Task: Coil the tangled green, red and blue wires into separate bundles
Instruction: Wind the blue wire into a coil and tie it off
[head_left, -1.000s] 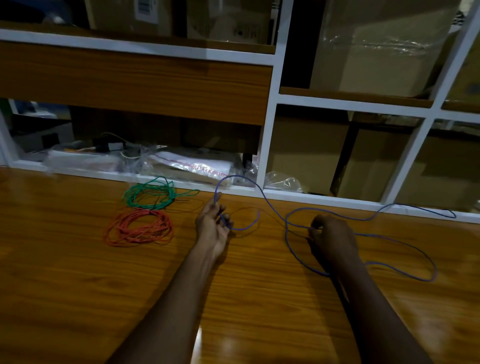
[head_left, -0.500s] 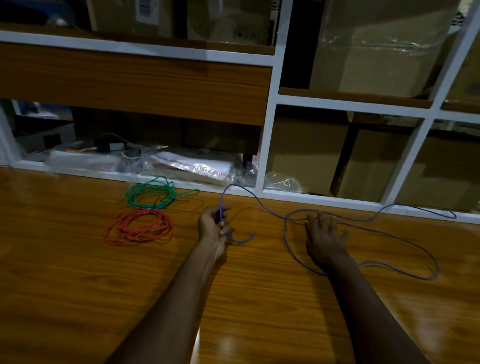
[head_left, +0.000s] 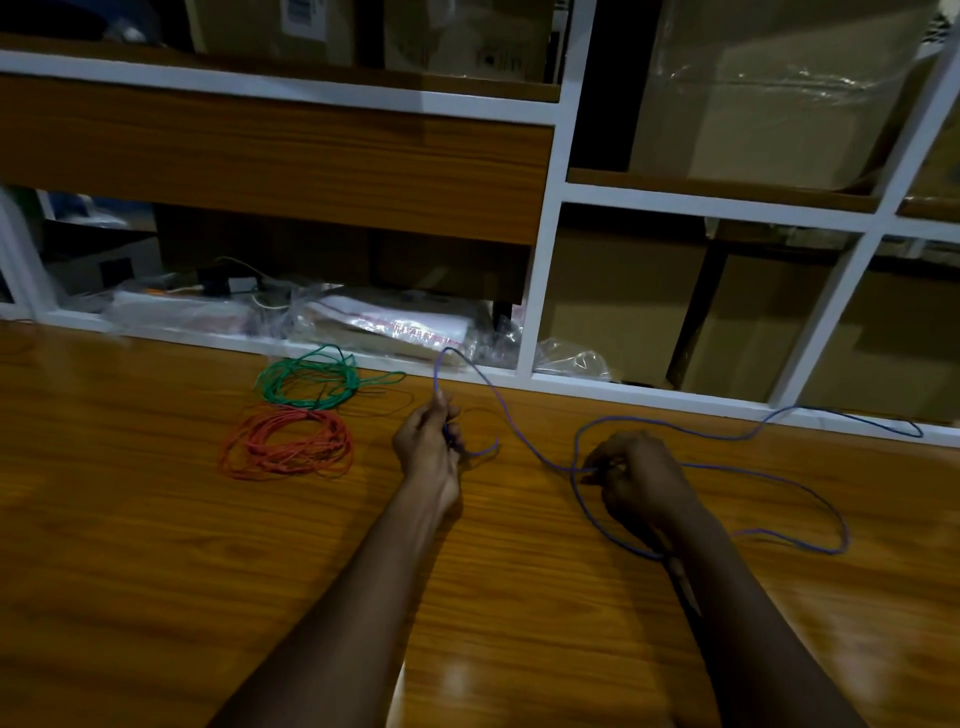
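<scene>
The person stands at a wooden bench (head_left: 156, 545) with both arms stretched out over it. The left hand (head_left: 428, 447) is closed around the blue wire (head_left: 519, 434) near one end; the wire rises from the top of the fist in a narrow arch, and a short free end curls out to the right of the hand. The right hand (head_left: 636, 480) is also closed, and it pinches the same blue wire between thumb and fingers (head_left: 597, 467) at the place where the wire crosses itself. From there the blue wire lies loose on the bench in wide loops: one loop goes under the right wrist, another goes far to the right, and a thin part reaches the white frame of the shelf unit (head_left: 540, 291) behind the bench.

To the left of the left hand, apart from it, two wires are already coiled. The green wire (head_left: 311, 382) lies as a round bundle close to the shelf frame, with a loose tail pointing to the right. The red wire (head_left: 288, 447) is a round bundle just in front of the green one. Inside the shelf there are cardboard boxes (head_left: 613, 306) and clear plastic bags (head_left: 395, 327).
</scene>
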